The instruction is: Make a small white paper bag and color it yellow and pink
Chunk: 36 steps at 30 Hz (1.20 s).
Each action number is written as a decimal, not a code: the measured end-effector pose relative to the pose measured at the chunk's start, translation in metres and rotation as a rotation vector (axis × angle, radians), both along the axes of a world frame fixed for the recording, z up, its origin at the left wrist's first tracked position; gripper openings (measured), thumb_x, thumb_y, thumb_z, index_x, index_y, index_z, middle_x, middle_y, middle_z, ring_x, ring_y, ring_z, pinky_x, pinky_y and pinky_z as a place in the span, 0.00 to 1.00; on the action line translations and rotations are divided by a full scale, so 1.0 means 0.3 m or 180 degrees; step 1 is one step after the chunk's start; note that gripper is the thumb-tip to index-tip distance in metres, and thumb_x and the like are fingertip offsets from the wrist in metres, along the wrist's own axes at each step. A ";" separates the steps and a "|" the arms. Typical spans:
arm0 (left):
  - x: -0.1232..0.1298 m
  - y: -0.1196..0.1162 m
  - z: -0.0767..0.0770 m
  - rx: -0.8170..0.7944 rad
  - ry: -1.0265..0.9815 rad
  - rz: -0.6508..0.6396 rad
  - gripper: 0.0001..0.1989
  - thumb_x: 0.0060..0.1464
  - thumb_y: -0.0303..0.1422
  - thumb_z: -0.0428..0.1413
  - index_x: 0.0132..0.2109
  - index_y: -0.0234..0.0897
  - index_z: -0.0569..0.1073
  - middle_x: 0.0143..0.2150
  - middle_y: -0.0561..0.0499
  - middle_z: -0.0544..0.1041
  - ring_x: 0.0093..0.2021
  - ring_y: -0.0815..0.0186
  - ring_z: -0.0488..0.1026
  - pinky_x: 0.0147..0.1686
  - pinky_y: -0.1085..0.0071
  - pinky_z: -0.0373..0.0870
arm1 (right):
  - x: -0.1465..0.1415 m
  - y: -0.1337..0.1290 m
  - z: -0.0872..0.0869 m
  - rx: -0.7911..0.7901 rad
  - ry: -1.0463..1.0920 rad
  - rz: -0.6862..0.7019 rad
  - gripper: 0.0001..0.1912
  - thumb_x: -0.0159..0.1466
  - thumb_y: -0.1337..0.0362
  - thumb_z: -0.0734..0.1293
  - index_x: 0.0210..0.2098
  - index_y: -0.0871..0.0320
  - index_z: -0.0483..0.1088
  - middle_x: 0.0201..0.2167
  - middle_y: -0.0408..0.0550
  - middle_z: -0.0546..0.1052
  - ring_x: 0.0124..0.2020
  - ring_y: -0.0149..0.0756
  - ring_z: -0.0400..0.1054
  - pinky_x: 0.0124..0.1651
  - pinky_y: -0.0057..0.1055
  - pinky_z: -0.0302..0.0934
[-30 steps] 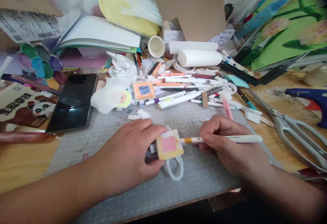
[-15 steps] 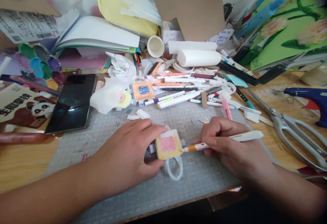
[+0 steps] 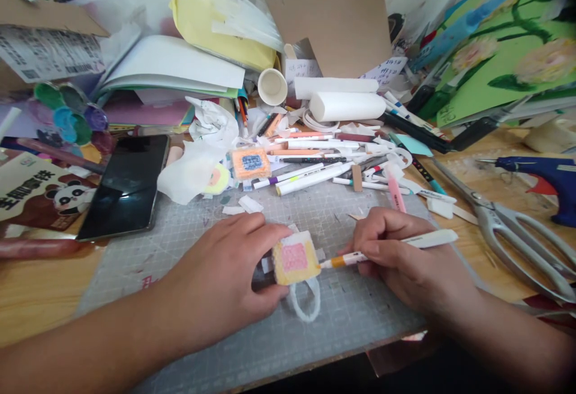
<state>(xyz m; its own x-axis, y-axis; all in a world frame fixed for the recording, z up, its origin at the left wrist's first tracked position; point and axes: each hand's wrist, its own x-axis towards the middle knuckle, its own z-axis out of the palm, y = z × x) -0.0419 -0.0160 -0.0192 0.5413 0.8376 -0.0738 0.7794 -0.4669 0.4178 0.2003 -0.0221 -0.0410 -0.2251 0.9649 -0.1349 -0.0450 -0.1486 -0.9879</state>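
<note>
Between the thumb and fingers of my left hand (image 3: 238, 259) is a small padded square (image 3: 310, 269), yellow around a pink centre, with a patch of white along its top. A white loop (image 3: 306, 313) hangs from its lower edge over the grey cutting mat (image 3: 216, 352). My right hand (image 3: 396, 256) grips a white marker pen (image 3: 348, 259) with a yellow-orange band, held nearly level. Its tip touches the right edge of the square, close to the lower corner. The fingertips behind the square are partly hidden.
Behind the mat lies a heap of markers (image 3: 310, 178) beside an orange square with a blue centre (image 3: 251, 163). A black phone (image 3: 126, 184) rests at left. Large scissors (image 3: 499, 220) and a blue glue gun (image 3: 540, 172) lie at right. A paper cup (image 3: 272, 87) stands behind.
The view has shifted slightly. Both hands keep their holds, and the marker tip stays at the square's right edge, with only a tiny movement.
</note>
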 end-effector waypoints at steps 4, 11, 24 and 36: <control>-0.001 0.000 0.000 -0.0024 0.0001 0.0011 0.24 0.45 0.36 0.60 0.52 0.44 0.70 0.42 0.50 0.72 0.44 0.55 0.69 0.44 0.58 0.65 | -0.001 0.000 0.002 -0.0002 0.0064 -0.0184 0.06 0.58 0.68 0.68 0.24 0.56 0.70 0.19 0.40 0.74 0.22 0.28 0.64 0.24 0.24 0.55; 0.000 -0.001 -0.002 -0.0001 -0.0004 0.0029 0.24 0.45 0.35 0.60 0.52 0.45 0.70 0.42 0.50 0.72 0.44 0.56 0.69 0.45 0.59 0.65 | 0.003 -0.005 0.003 -0.0060 0.0143 -0.0163 0.07 0.57 0.68 0.68 0.24 0.56 0.70 0.18 0.40 0.73 0.21 0.28 0.63 0.24 0.24 0.54; -0.001 0.001 0.001 -0.0009 -0.0010 -0.0030 0.24 0.46 0.35 0.60 0.52 0.44 0.69 0.42 0.49 0.72 0.44 0.55 0.69 0.44 0.57 0.65 | -0.005 -0.003 0.006 -0.0020 0.0127 -0.0328 0.06 0.58 0.65 0.69 0.25 0.55 0.71 0.20 0.41 0.74 0.23 0.30 0.64 0.26 0.26 0.57; 0.014 -0.003 0.031 -0.0103 0.0046 0.0020 0.21 0.48 0.31 0.57 0.52 0.42 0.70 0.42 0.49 0.72 0.45 0.55 0.69 0.45 0.57 0.66 | -0.012 0.000 0.000 0.0059 -0.0040 -0.0310 0.07 0.59 0.66 0.68 0.24 0.56 0.69 0.20 0.41 0.74 0.22 0.30 0.64 0.25 0.26 0.57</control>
